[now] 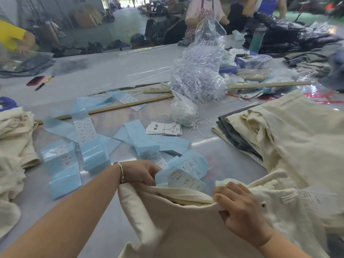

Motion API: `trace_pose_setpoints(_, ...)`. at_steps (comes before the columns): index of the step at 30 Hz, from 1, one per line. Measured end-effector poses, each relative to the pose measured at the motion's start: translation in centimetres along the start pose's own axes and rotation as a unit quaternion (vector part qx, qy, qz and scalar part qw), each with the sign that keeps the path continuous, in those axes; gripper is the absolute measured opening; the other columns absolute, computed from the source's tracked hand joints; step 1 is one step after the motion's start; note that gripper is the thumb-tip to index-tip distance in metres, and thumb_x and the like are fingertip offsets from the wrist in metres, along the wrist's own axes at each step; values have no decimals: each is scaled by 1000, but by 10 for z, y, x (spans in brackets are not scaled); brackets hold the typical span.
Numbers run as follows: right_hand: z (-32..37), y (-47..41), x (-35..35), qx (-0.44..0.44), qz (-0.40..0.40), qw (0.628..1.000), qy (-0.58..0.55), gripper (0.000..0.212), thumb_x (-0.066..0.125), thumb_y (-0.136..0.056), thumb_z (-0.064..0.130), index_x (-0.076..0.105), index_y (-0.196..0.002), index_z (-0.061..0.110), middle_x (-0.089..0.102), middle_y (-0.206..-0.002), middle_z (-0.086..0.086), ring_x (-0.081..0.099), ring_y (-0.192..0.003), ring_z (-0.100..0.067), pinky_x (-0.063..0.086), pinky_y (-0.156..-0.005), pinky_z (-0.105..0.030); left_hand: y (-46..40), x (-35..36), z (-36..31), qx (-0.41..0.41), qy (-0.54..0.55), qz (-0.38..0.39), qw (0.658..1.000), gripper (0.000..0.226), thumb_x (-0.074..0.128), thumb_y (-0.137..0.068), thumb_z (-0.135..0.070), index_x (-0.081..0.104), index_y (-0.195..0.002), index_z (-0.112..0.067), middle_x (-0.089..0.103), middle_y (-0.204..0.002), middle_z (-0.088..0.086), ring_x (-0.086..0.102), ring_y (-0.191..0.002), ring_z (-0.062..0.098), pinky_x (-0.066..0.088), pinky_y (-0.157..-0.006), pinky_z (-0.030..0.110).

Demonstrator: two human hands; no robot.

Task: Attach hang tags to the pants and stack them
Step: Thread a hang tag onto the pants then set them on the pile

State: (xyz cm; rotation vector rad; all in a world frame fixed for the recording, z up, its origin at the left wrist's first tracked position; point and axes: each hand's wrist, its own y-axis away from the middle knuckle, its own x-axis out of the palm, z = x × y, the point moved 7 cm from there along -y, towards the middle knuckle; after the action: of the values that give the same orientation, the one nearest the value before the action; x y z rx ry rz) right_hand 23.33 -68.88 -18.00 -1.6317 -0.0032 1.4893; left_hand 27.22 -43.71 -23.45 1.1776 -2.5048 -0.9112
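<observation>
Cream pants lie in front of me with the waistband held up. My left hand grips the waistband's left end, fingers curled over the cloth. At the right end my right hand pinches the waistband near a button. A small stack of white hang tags with strings lies mid-table. Blue label sheets lie just beyond the waistband. A pile of cream and grey pants sits at the right.
More cream garments are heaped at the left edge. A clear bag of plastic fasteners and a small white bag stand mid-table, with wooden sticks beside them. Other people work at the far side.
</observation>
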Motion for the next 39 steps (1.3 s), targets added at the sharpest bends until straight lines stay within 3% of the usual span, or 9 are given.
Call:
trace_pose_setpoints(10, 14, -36, 28, 31, 119, 991, -51, 42, 83, -49, 26, 67, -88, 21, 65, -76, 11, 62, -68, -15, 48, -59, -22, 5, 0, 8, 35, 34, -83, 995, 27, 59, -81, 8, 79, -81, -11, 71, -71, -4, 61, -60, 4, 48, -59, 16)
trace_pose_setpoints(14, 38, -49, 44, 27, 132, 989, -66, 37, 83, -53, 27, 67, -87, 22, 67, -75, 9, 64, -68, -17, 48, -57, -21, 9, -7, 7, 52, 45, -149, 986, 36, 72, -77, -7, 68, -110, 8, 59, -88, 14, 46, -74, 20, 35, -63, 26)
trace_pose_setpoints(19, 22, -48, 63, 195, 236, 919, -248, 41, 70, -76, 21, 68, -116, 30, 70, -106, 13, 64, -98, -11, 49, -85, -28, 22, -13, -29, 204, -31, -252, 945, 37, 63, -82, 16, 76, -95, -16, 65, -83, -4, 56, -73, 10, 46, -72, 24)
trace_pose_setpoints(23, 12, -59, 64, 232, 315, 814, -429, 39, 70, -68, 14, 70, -107, 19, 65, -83, 9, 57, -80, -2, 43, -73, -24, 38, -6, -58, 311, -280, -368, 831, 16, 69, -85, 1, 78, -83, -12, 67, -96, 2, 64, -79, 22, 52, -74, 37)
trace_pose_setpoints(28, 5, -61, 64, 250, 343, 782, -455, 22, 76, -60, 20, 69, -80, 18, 55, -68, 7, 49, -64, -6, 36, -62, -25, 69, 10, -79, 397, -546, -492, 550, 10, 71, -78, -1, 73, -74, -9, 71, -84, 3, 66, -66, 23, 51, -55, 28)
trace_pose_setpoints(30, 6, -59, 65, 242, 354, 775, -465, 17, 77, -61, 19, 68, -76, 19, 53, -65, 10, 47, -60, -5, 35, -58, -21, 76, 6, -79, 390, -581, -519, 491, 8, 71, -77, -1, 72, -73, -8, 72, -81, 6, 67, -64, 26, 51, -52, 32)
trace_pose_setpoints(32, 6, -59, 65, 233, 353, 773, -473, 18, 76, -65, 16, 70, -81, 16, 56, -68, 8, 49, -63, -5, 37, -59, -20, 79, -6, -77, 366, -571, -542, 496, 7, 67, -80, -6, 70, -74, -7, 71, -80, 7, 65, -63, 27, 50, -52, 33)
trace_pose_setpoints(34, 4, -61, 67, 235, 335, 789, -458, 17, 75, -66, 17, 69, -83, 18, 56, -69, 9, 49, -64, -4, 38, -60, -20, 79, -20, -75, 333, -505, -571, 555, 14, 60, -82, -14, 68, -74, -7, 68, -76, 5, 60, -62, 25, 48, -53, 31)
trace_pose_setpoints(39, -1, -68, 74, 239, 279, 852, -373, 15, 73, -76, 10, 66, -82, 22, 55, -65, 16, 48, -62, 1, 39, -62, -21, 39, -67, -28, 197, -12, -492, 848, 17, 72, -79, -22, 66, -71, -7, 61, -67, -3, 52, -63, 6, 41, -64, 19)
